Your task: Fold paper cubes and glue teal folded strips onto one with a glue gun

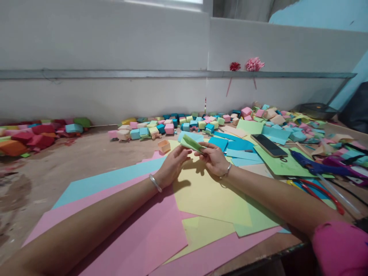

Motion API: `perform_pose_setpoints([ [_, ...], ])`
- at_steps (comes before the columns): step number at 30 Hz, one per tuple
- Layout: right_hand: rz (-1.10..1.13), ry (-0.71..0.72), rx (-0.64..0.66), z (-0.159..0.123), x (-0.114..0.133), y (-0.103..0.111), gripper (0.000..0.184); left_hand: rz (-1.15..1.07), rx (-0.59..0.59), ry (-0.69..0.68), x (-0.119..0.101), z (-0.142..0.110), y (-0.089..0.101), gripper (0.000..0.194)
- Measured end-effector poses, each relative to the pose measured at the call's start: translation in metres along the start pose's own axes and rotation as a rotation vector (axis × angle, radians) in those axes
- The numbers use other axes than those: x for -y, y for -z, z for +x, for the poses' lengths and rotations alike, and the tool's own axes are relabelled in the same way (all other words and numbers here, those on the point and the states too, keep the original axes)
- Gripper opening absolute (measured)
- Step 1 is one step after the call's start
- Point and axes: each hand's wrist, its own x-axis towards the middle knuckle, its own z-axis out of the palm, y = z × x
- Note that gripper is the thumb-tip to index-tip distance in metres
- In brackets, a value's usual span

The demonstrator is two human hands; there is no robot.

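My left hand (176,160) and my right hand (214,158) meet over the middle of the table, both closed on one folded green paper (191,143). The piece is small, with a pale side and a darker green side, and tilts up to the left. Fingers hide part of its lower edge. Just left of it stands a small open peach paper box (164,146). Beneath my hands lies a yellow paper sheet (212,195), overlapping a pink sheet (143,226) on the left and a light green sheet (253,214) on the right.
Rows of small paper cubes (169,128) line the wall. Bigger red and orange paper boxes (40,140) sit far left. On the right are a phone (267,145), a blue glue gun (313,165) and red-handled scissors (322,191). Two paper flowers (254,64) hang above.
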Motion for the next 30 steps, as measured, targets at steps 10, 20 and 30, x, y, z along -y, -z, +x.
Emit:
perform_pose_setpoints([
  [10,-0.428,0.326,0.226,-0.016,-0.01,-0.007,0.017,0.079,-0.074,0.036,-0.001,-0.015,-0.013,0.039],
  [20,-0.866,0.862,0.172,-0.014,-0.002,0.001,0.02,0.505,-0.146,-0.16,0.002,-0.006,0.001,0.017],
  [30,-0.872,0.896,0.476,-0.013,0.015,-0.004,0.007,0.834,0.055,-0.325,0.008,-0.01,0.004,0.029],
])
